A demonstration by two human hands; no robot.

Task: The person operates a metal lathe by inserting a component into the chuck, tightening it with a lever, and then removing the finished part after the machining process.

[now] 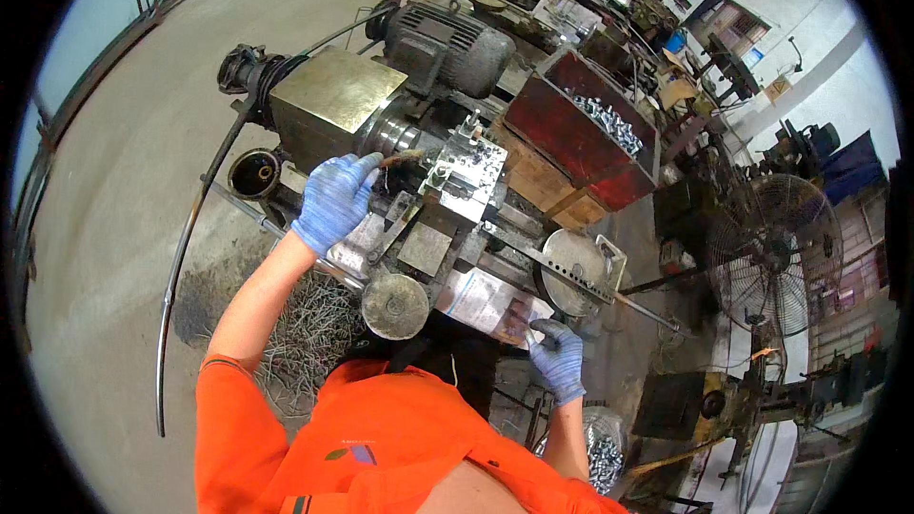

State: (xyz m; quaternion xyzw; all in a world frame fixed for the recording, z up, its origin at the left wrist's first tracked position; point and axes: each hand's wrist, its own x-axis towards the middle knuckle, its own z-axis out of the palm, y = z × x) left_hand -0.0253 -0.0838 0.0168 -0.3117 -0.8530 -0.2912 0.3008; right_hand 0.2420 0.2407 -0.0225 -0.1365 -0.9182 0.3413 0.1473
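Observation:
My left hand [336, 202], in a blue-grey knit glove, is closed on a small brush [402, 158] with brown bristles. The bristles reach toward the round steel spindle end [391, 136] and the metal fixture block [465, 171], which is strewn with small chips. My right hand [557, 360], gloved alike, is at the right end of a flat printed carton or sheet [484, 302] lying on the machine's near side. Its fingers and thumb curl together at the dark corner there; anything between them is too small to make out.
A large motor [447, 46] sits behind the spindle housing [338, 86]. A red bin [581, 128] of small metal parts stands at the back right. Metal shavings [309, 338] heap on the floor at left. A standing fan [776, 252] and a tub of parts [602, 452] are at right.

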